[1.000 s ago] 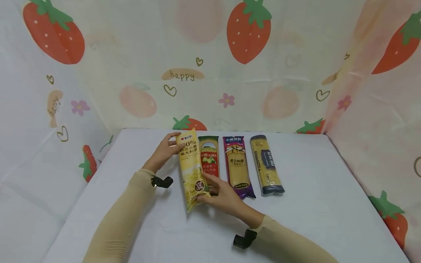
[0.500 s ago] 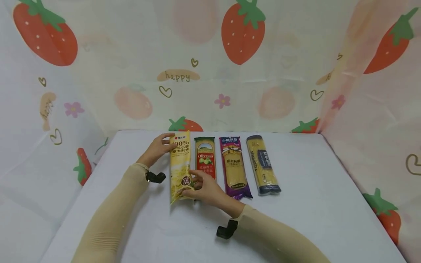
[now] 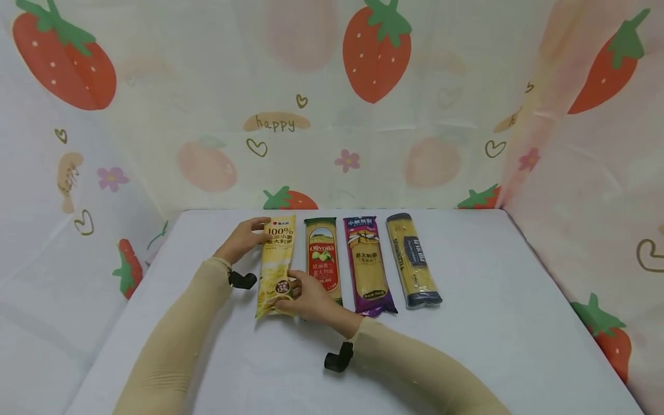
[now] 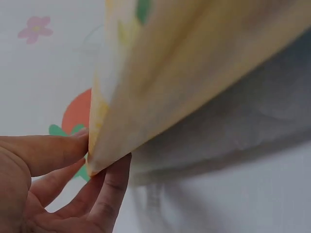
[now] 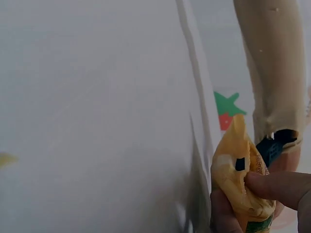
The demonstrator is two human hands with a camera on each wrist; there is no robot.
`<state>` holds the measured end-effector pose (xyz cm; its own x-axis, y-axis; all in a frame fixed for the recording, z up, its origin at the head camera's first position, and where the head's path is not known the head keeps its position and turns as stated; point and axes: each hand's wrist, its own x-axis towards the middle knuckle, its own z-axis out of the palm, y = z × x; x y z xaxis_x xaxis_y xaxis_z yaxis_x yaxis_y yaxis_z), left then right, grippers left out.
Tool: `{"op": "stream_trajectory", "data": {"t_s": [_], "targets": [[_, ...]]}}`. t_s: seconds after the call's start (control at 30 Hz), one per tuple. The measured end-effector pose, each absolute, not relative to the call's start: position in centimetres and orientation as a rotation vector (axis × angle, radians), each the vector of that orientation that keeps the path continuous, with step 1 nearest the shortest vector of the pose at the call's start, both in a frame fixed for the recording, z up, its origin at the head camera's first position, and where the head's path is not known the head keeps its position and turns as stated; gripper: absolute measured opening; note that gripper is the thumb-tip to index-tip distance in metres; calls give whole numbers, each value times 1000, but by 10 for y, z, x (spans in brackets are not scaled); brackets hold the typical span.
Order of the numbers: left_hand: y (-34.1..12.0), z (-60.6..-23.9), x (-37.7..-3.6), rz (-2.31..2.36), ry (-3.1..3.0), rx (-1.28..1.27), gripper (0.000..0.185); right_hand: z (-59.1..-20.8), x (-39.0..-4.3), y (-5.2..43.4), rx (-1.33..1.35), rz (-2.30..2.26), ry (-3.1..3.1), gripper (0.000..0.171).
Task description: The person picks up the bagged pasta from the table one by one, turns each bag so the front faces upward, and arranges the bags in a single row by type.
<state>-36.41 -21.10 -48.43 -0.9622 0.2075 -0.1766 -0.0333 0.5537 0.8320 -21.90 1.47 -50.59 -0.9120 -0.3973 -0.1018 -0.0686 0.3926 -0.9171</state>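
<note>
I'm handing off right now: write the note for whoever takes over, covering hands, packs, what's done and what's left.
Left hand pinches the far end of the yellow pack; right hand grips its near end.
The yellow pack sits leftmost on the table, beside the Olivoila pack, then the purple pack and the dark blue pack, all lengthwise in a row.
Done: four packs lined up side by side.
Left: likely straighten the yellow pack, whose near end angles left, then release both grips.

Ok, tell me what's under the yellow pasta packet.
The yellow packet is held at both ends, left hand at the far end, right hand at the near end. Beneath it only white tabletop and shadow show; anything directly under it is covered.
</note>
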Motion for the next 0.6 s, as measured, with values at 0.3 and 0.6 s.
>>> {"op": "stream_trajectory", "data": {"t_s": [0.3,0.6], "targets": [[-216,-492,-369,1353,2564,145,67,-507,-223,4,-400,-1400,2427,84],[-216,-497,-374,1300,2579,123,65,-506,-227,1,-411,-1324,2419,87]]}}
